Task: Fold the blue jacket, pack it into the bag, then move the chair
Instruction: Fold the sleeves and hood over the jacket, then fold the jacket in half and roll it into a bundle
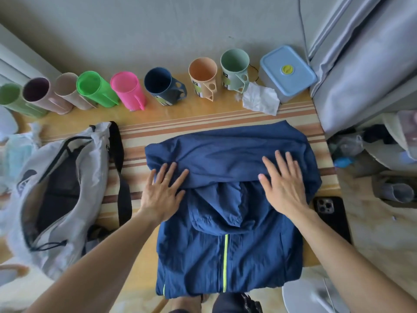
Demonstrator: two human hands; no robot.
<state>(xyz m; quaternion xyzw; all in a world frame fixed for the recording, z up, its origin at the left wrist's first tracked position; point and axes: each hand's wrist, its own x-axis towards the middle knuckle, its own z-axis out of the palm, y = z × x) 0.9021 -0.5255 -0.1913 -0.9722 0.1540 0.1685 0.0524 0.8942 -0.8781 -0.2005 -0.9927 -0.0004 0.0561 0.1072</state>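
Blue jacket under both flat hands

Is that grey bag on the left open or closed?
Open. The grey bag lies on the table with its mouth gaping, dark lining showing inside and its drawstring slack. The blue jacket is not in it yet.

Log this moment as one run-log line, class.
stage: folding | left hand: flat on blue jacket | right hand: flat on jacket | grey bag: open, left of jacket
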